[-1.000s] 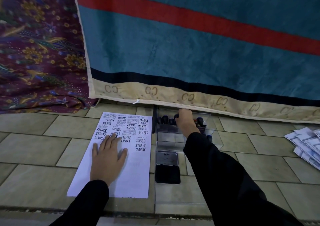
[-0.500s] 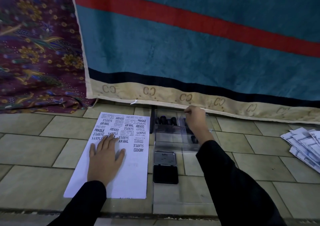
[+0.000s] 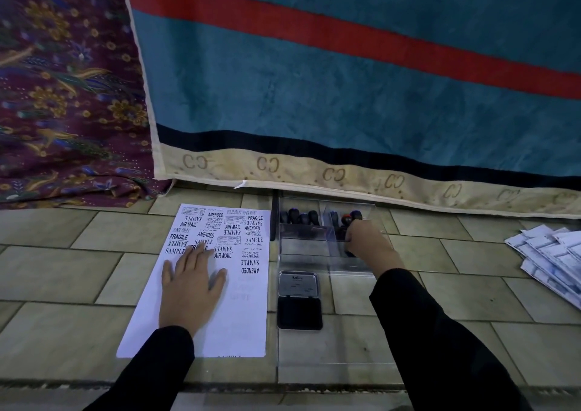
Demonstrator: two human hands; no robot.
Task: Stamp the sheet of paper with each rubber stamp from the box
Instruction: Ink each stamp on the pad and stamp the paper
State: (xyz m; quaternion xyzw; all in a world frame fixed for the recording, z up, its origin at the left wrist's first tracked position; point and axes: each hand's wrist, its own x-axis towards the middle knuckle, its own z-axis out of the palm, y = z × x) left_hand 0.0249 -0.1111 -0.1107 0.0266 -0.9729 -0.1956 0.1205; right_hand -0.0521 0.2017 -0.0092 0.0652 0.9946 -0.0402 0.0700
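Observation:
A white sheet of paper (image 3: 245,316) lies on the tiled floor, its upper half covered with black stamp prints. My left hand (image 3: 188,294) rests flat on it, fingers spread. To the right stands a clear plastic box (image 3: 301,250) with several dark-handled rubber stamps (image 3: 300,217) upright along its far side. My right hand (image 3: 367,244) is inside the box's right compartment, fingers curled on a rubber stamp (image 3: 345,222) with a red top. The grip itself is partly hidden. An open black ink pad (image 3: 299,311) sits just in front of the box.
A teal blanket with a red stripe (image 3: 345,96) hangs down right behind the box. A purple floral cloth (image 3: 63,96) lies at the left. A clear lid (image 3: 330,357) lies near me. A pile of printed papers (image 3: 553,256) sits at the right.
My right hand has shifted from the box's far edge down into the right compartment and closed on a stamp. The left hand stays flat on the paper.

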